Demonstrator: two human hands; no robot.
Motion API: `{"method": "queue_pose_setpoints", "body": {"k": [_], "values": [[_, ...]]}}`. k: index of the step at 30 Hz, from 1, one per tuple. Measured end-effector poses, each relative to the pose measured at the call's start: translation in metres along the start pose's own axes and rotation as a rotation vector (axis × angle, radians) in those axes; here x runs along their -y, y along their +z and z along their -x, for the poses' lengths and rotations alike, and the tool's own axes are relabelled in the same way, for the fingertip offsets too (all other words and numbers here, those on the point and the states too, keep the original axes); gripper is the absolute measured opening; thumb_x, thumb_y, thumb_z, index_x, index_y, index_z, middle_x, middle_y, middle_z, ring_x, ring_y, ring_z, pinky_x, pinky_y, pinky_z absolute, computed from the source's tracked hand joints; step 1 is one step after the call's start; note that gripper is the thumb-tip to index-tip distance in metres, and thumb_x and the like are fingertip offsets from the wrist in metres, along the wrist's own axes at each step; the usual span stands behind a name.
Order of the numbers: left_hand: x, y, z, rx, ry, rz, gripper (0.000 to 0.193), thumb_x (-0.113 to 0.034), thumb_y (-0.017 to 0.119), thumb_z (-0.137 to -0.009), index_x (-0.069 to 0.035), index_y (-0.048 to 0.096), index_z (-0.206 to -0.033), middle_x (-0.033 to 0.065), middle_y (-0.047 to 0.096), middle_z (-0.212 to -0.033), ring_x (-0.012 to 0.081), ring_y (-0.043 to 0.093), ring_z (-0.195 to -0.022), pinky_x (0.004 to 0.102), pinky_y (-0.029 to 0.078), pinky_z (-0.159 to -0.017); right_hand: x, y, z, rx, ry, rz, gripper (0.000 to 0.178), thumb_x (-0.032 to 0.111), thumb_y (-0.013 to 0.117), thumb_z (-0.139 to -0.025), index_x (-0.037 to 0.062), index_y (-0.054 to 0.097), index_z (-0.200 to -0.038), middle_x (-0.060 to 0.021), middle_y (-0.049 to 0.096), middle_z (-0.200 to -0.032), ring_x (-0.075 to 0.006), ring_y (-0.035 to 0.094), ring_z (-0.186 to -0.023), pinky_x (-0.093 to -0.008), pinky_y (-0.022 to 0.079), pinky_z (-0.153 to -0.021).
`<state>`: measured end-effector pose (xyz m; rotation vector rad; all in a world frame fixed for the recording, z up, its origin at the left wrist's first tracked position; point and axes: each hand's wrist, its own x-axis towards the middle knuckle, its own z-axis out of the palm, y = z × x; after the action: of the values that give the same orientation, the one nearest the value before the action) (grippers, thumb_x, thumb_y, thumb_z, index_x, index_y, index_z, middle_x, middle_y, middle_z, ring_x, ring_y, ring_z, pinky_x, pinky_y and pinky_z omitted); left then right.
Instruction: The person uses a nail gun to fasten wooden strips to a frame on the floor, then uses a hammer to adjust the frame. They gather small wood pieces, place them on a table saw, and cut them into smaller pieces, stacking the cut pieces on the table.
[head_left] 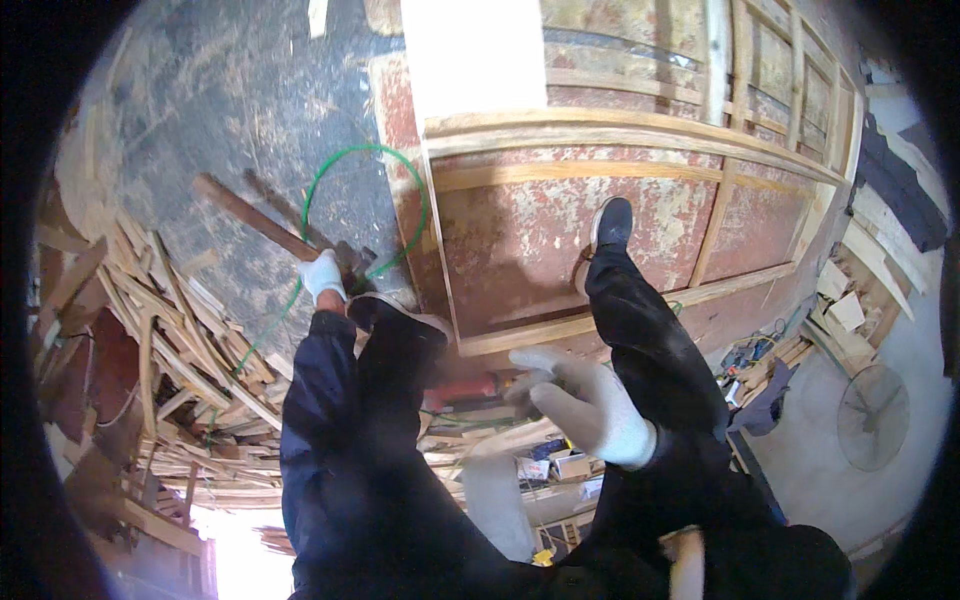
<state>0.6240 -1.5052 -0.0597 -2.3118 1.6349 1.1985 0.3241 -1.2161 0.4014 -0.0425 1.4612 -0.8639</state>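
Note:
My left hand (323,277), in a pale work glove, is closed round a hammer close to its head. The brown wooden handle (250,212) points up and to the left, and the dark head (358,264) lies beside my left shoe. My right hand (598,408), also gloved, is held out between my legs with thumb and fingers apart; motion smears the fingertips. Just left of it is a blurred red cylindrical tool (465,388), whose kind I cannot make out. A wooden frame (600,325) lies ahead on the worn red boards, with my right foot inside it.
A green hose (427,205) loops over the dark board at left. Heaped wood strips (190,340) lie at left and below. A pedestal fan (872,417) stands at right near scrap wood (848,312). A pale wooden piece (686,562) juts out at my waist.

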Motion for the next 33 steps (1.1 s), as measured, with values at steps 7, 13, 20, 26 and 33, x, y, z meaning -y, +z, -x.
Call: {"method": "queue_pose_setpoints", "body": {"k": [7, 13, 20, 26, 33], "values": [[-0.218, -0.085, 0.229, 0.307, 0.740, -0.464, 0.035, -0.009, 0.068, -0.083, 0.000, 0.063, -0.117, 0.0237, 0.072, -0.106, 0.0476, 0.067, -0.103, 0.0508, 0.052, -0.090, 0.068, -0.043, 0.081, -0.328, -0.554, 0.256, 0.047, 0.010, 0.071, -0.094, -0.0026, 0.059, -0.138, -0.0122, 0.073, -0.102, -0.0235, 0.071, -0.087, -0.0313, 0.056, -0.081], [-0.384, -0.066, 0.472, 0.598, 1.460, -1.256, 0.027, -0.027, 0.074, -0.077, -0.013, 0.067, -0.099, 0.0127, 0.066, -0.091, 0.0345, 0.067, -0.092, 0.0481, 0.050, -0.081, 0.068, -0.177, 0.148, -0.512, -0.503, 0.686, 0.059, 0.041, 0.069, -0.091, 0.0037, 0.060, -0.136, -0.0189, 0.066, -0.126, -0.0356, 0.060, -0.121, -0.0478, 0.048, -0.103], [-0.527, 0.057, 0.738, 0.845, 1.904, -1.415, 0.028, -0.023, 0.071, -0.075, -0.014, 0.065, -0.101, 0.0082, 0.064, -0.100, 0.0305, 0.063, -0.097, 0.0471, 0.048, -0.086, -0.037, -0.330, 0.291, -0.253, -0.139, 0.298, 0.049, 0.046, 0.065, -0.091, 0.0049, 0.061, -0.116, -0.0282, 0.070, -0.107, -0.0431, 0.070, -0.103, -0.0514, 0.055, -0.085], [-0.602, 0.154, 0.877, 0.955, 2.212, -1.175, 0.054, -0.015, 0.067, -0.081, -0.011, 0.061, -0.134, 0.0147, 0.063, -0.121, 0.0326, 0.060, -0.116, 0.0447, 0.043, -0.106, -0.119, -0.398, 0.342, -0.622, 0.012, -0.189, 0.038, 0.034, 0.068, -0.091, -0.0022, 0.063, -0.099, -0.0251, 0.069, -0.087, -0.0357, 0.072, -0.079, -0.0464, 0.058, -0.073], [-0.750, 0.206, 0.830, 1.030, 1.379, -1.100, 0.034, -0.025, 0.069, -0.095, -0.004, 0.071, -0.121, 0.0170, 0.076, -0.109, 0.0319, 0.073, -0.103, 0.0407, 0.056, -0.093, -0.167, -0.458, 0.391, -0.767, -0.101, -1.189, 0.019, 0.021, 0.070, -0.095, 0.0032, 0.064, -0.094, -0.0042, 0.059, -0.064, -0.0145, 0.057, -0.046, -0.0328, 0.046, -0.043]]}}
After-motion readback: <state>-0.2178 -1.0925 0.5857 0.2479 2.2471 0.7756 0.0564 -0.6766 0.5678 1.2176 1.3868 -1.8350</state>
